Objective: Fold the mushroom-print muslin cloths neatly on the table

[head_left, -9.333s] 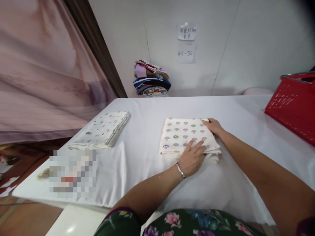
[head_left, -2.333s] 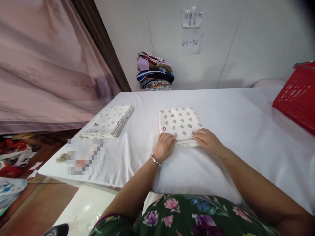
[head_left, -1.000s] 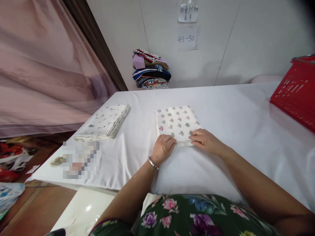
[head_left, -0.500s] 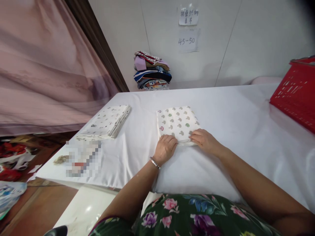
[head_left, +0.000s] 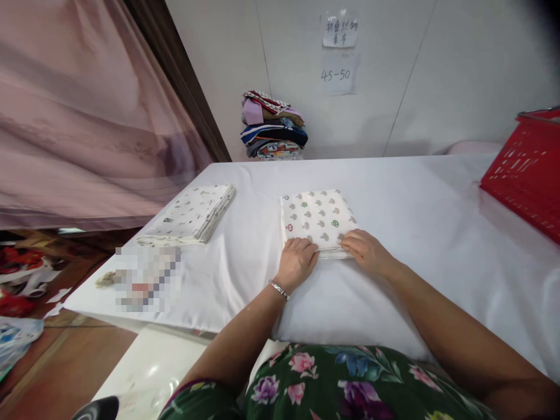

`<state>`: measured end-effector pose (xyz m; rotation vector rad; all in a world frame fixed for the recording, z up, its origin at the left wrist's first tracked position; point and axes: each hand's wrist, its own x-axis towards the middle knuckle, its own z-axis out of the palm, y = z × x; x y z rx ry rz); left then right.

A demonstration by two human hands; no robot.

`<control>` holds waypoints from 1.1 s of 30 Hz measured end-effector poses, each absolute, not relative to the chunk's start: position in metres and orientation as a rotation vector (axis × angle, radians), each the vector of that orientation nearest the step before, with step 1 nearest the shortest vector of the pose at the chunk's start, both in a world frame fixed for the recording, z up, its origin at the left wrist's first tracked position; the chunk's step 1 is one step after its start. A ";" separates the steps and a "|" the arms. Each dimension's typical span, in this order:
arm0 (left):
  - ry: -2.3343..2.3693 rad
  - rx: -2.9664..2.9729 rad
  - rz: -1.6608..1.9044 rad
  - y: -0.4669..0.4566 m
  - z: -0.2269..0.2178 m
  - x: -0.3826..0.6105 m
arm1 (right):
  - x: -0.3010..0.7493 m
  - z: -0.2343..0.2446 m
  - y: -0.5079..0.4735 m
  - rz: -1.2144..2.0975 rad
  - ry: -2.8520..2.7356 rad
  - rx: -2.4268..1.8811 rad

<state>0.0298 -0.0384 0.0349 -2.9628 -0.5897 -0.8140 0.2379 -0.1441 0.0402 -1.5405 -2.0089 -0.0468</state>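
A folded white cloth [head_left: 317,213] with grey, green and red mushroom prints lies flat on the white-covered table [head_left: 406,233] in front of me. Its near-left corner is in the closed fingers of my left hand [head_left: 297,261], which wears a silver bracelet. At the near-right corner, my right hand [head_left: 365,251] pinches the same edge. Layers of the fold show between the two hands. The thumbs are mostly hidden.
To the left lies a stack of folded printed cloth [head_left: 190,214], with a blurred-out item [head_left: 149,280] nearer me. Coloured fabrics [head_left: 273,125] are piled against the far wall. A red plastic basket [head_left: 525,169] stands at the right. Two paper signs [head_left: 340,74] hang on the wall.
The view has shifted slightly. Both hands keep to the near edge of the mushroom-print cloth, which looks unchanged.
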 end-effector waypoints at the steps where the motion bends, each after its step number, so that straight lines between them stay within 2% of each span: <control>1: -0.567 -2.962 -0.826 -0.038 0.035 0.029 | 0.237 0.042 -0.145 -0.053 -2.004 -1.539; 10: -0.451 -2.985 -0.730 -0.039 0.033 0.027 | 0.238 0.050 -0.148 0.071 -2.146 -1.549; 22: -0.524 -3.023 -0.817 -0.039 0.032 0.027 | 0.242 0.052 -0.150 0.179 -2.089 -1.567; 33: -0.552 -2.964 -0.805 -0.039 0.033 0.028 | 0.234 0.042 -0.146 -0.050 -2.049 -1.560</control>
